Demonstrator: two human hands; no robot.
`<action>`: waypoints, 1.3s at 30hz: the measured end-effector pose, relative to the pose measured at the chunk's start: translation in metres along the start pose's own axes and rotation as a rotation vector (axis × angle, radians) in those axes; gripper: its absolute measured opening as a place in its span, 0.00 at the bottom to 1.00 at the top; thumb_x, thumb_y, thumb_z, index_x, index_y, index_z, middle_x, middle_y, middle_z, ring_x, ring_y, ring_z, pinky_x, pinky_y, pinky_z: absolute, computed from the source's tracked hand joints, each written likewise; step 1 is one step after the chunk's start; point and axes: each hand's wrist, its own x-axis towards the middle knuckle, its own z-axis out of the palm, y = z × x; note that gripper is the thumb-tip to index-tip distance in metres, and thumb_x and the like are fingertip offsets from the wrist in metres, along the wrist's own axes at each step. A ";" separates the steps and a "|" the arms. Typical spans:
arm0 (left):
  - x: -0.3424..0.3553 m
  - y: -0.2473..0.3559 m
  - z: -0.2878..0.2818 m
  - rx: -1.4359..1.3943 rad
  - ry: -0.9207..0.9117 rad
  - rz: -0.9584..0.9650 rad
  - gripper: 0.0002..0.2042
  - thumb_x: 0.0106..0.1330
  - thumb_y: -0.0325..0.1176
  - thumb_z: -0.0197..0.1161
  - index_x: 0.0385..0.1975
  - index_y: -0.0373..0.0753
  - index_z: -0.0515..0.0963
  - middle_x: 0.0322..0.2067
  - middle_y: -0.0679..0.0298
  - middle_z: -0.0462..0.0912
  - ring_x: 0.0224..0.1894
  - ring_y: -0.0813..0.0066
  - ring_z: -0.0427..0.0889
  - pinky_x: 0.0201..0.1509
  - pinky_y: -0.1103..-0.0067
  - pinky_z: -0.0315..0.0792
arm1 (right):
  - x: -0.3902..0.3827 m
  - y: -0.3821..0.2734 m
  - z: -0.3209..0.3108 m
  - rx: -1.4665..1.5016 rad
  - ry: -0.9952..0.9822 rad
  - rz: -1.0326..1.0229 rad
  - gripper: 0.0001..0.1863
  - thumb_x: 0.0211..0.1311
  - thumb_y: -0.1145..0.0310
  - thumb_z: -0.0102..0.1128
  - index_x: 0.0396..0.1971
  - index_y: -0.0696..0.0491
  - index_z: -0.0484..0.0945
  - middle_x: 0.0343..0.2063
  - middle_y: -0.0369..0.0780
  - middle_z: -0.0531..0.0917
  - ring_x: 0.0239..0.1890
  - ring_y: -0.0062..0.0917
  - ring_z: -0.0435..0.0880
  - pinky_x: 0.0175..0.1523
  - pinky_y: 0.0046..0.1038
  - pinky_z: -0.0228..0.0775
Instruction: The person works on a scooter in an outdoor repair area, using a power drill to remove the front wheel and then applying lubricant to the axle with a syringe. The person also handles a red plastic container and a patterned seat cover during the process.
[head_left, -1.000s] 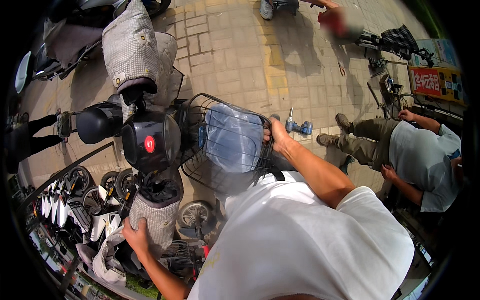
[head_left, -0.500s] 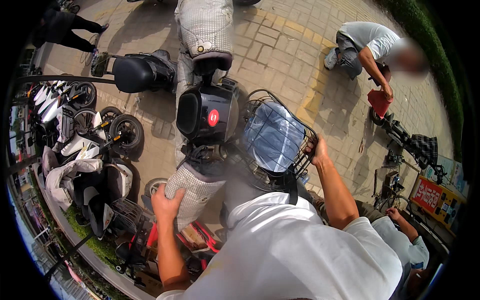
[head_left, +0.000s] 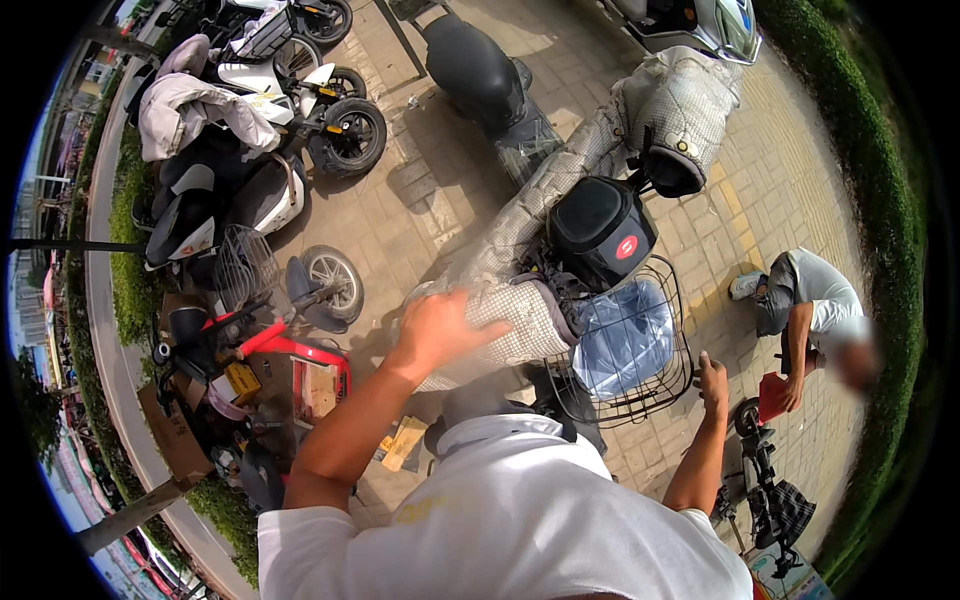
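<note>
In front of me is a scooter with a checked, quilted pale cover [head_left: 500, 318] over its front and handlebar ends. My left hand [head_left: 437, 328] is over the near part of this cover, fingers spread and thumb apart; whether it presses on the cloth I cannot tell. A black wire basket [head_left: 640, 408] holds something wrapped in clear bluish plastic [head_left: 628, 345]. Beyond the basket's right rim, my right hand [head_left: 712, 384] hangs a little apart from it, fingers half curled and holding nothing. A black box [head_left: 600, 225] with a red round sticker stands behind the basket.
A person [head_left: 815, 290] crouches at the right, holding a red piece [head_left: 772, 397] over a small black bike [head_left: 762, 490]. Parked scooters [head_left: 265, 190] line the left. A red frame [head_left: 320, 375] and cardboard [head_left: 172, 432] lie lower left. Another scooter's black seat [head_left: 475, 70] is ahead.
My right hand has let go of the basket rim and moved off to its right. The view has turned left, so the scooter now lies slanted. My left hand has shifted over the quilted cover.
</note>
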 end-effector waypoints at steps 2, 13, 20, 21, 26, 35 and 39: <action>-0.005 -0.004 0.001 -0.046 0.024 0.028 0.36 0.45 0.67 0.62 0.23 0.29 0.76 0.18 0.46 0.79 0.24 0.48 0.80 0.31 0.61 0.75 | -0.018 -0.119 -0.024 -0.056 0.266 -0.655 0.24 0.63 0.55 0.54 0.42 0.64 0.76 0.34 0.49 0.82 0.42 0.35 0.81 0.50 0.32 0.69; -0.037 -0.058 0.006 -0.127 0.001 -0.055 0.36 0.47 0.68 0.59 0.31 0.32 0.79 0.25 0.49 0.81 0.33 0.50 0.81 0.39 0.62 0.74 | -0.085 -0.466 0.066 -1.124 0.244 -1.683 0.16 0.51 0.59 0.53 0.21 0.57 0.81 0.27 0.47 0.82 0.43 0.36 0.77 0.62 0.43 0.54; -0.082 -0.101 0.037 -0.170 0.041 -0.220 0.30 0.53 0.62 0.58 0.39 0.38 0.80 0.31 0.50 0.82 0.36 0.47 0.80 0.40 0.60 0.73 | -0.098 -0.459 0.112 -0.998 0.190 -1.867 0.16 0.50 0.61 0.52 0.18 0.59 0.79 0.22 0.48 0.79 0.35 0.38 0.78 0.58 0.37 0.59; -0.084 -0.102 0.042 -0.157 0.051 -0.242 0.30 0.53 0.62 0.58 0.39 0.38 0.80 0.31 0.50 0.82 0.36 0.47 0.80 0.40 0.59 0.73 | -0.102 -0.458 0.112 -1.013 0.198 -1.856 0.16 0.50 0.61 0.52 0.17 0.59 0.79 0.21 0.48 0.79 0.35 0.38 0.78 0.57 0.37 0.59; -0.104 -0.091 0.062 -0.192 0.100 -0.233 0.31 0.56 0.63 0.55 0.33 0.33 0.78 0.24 0.45 0.79 0.32 0.44 0.78 0.34 0.58 0.70 | -0.100 -0.435 0.102 -0.889 0.214 -2.007 0.16 0.50 0.61 0.53 0.15 0.59 0.78 0.22 0.46 0.80 0.33 0.37 0.77 0.55 0.37 0.60; -0.159 -0.104 0.130 -0.433 -0.337 -0.355 0.34 0.61 0.65 0.48 0.33 0.31 0.78 0.25 0.44 0.78 0.33 0.51 0.80 0.40 0.64 0.71 | -0.128 -0.368 0.097 -0.900 0.017 -2.076 0.14 0.46 0.61 0.54 0.14 0.58 0.77 0.21 0.45 0.80 0.34 0.35 0.77 0.56 0.36 0.59; -0.194 -0.108 0.162 -0.519 -0.445 -0.481 0.39 0.63 0.66 0.43 0.28 0.25 0.76 0.24 0.44 0.76 0.32 0.56 0.78 0.42 0.66 0.69 | -0.159 -0.328 0.118 -0.950 0.025 -2.038 0.14 0.46 0.61 0.55 0.14 0.58 0.77 0.20 0.43 0.79 0.33 0.33 0.77 0.55 0.35 0.60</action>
